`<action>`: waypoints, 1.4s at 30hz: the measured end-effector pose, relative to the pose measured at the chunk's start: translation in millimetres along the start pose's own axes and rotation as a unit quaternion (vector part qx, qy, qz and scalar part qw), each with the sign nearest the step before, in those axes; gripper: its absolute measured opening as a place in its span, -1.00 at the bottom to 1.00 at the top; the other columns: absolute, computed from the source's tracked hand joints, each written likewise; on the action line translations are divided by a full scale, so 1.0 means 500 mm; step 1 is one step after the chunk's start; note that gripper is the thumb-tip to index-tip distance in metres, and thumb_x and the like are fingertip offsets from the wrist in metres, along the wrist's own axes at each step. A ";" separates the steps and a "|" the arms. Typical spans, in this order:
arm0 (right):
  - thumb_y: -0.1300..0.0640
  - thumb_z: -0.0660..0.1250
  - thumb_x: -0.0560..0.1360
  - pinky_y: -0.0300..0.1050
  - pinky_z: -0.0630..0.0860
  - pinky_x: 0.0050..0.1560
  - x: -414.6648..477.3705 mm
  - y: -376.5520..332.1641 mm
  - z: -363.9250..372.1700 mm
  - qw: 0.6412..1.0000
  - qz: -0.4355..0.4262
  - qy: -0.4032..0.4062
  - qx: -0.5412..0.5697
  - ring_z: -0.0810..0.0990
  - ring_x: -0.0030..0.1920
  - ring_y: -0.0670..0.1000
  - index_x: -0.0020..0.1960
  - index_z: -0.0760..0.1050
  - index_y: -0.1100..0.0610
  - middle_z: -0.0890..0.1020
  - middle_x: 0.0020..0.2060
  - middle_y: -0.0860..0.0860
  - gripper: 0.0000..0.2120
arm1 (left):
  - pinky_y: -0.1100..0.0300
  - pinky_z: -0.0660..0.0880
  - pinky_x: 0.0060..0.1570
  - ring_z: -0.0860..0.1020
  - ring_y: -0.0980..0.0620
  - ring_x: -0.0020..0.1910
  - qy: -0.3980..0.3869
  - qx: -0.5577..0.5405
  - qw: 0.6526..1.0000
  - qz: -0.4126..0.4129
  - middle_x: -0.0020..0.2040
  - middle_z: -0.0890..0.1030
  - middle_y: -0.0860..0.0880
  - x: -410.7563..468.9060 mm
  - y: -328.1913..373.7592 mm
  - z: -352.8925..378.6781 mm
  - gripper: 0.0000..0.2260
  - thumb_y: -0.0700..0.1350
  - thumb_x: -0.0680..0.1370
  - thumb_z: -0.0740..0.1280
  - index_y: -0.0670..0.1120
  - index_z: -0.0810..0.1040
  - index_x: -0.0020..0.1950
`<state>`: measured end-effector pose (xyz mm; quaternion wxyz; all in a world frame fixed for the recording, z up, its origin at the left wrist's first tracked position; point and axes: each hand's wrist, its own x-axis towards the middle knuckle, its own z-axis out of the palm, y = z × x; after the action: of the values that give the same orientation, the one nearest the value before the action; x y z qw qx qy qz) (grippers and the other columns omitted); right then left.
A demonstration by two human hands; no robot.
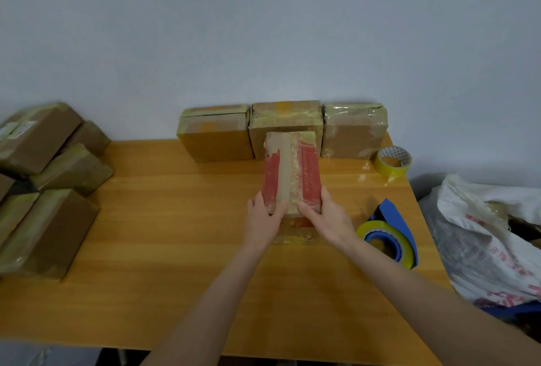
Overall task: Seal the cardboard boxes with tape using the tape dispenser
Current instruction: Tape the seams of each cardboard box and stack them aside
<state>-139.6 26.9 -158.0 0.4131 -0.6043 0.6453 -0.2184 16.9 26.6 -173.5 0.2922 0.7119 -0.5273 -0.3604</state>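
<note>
One cardboard box (289,169) gripped by both hands at frame centre.
Far left, a pile of taped boxes (49,190) sits at the edge of the wooden table (175,248). At centre, the left hand (265,219) and right hand (328,216) grip the near end of the red-printed cardboard box, thumbs on top; behind it, a row of three boxes (216,137) stands against the wall (263,29). Right of the hands lies the blue tape dispenser (386,237), untouched; a spare tape roll (393,162) sits nearer the wall; a white bag (483,234) fills the right edge.
</note>
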 end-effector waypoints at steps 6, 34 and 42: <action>-0.14 0.02 0.65 -0.03 0.53 0.07 0.004 0.030 -0.009 1.000 -0.016 -0.015 -0.007 0.57 0.10 0.04 0.59 -0.04 -0.04 0.58 0.22 -0.03 -0.44 | -0.01 0.34 0.34 0.36 -0.05 0.33 -0.016 0.022 0.999 0.034 0.31 0.44 -0.07 -0.004 -0.028 -0.015 -0.59 0.03 0.68 0.01 -0.09 0.33 0.48; -0.31 0.19 0.53 -0.03 0.55 -0.12 0.050 -0.003 -0.111 0.976 0.023 -0.025 -0.214 0.59 -0.06 0.08 0.27 0.47 0.10 0.62 -0.07 0.04 -0.45 | -0.02 0.19 0.44 0.10 -0.11 0.53 0.065 0.133 0.987 0.068 0.57 0.04 -0.12 -0.008 0.017 -0.083 -0.37 -0.09 0.59 0.30 -0.07 0.06 0.58; -0.11 0.05 0.65 -0.08 0.41 -0.24 0.002 -0.008 -0.071 0.966 -0.008 0.032 -0.256 0.51 -0.21 0.11 0.12 0.53 0.11 0.50 -0.28 0.00 -0.61 | 0.05 0.20 0.47 0.12 -0.03 0.53 0.001 0.061 0.996 0.060 0.57 0.08 -0.06 0.014 0.040 -0.039 -0.52 -0.22 0.61 0.24 -0.06 0.24 0.53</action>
<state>-165.4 17.4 -135.1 0.2219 -0.6881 0.6874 -0.0683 23.6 15.2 -148.0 0.2701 0.6958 -0.5898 -0.3083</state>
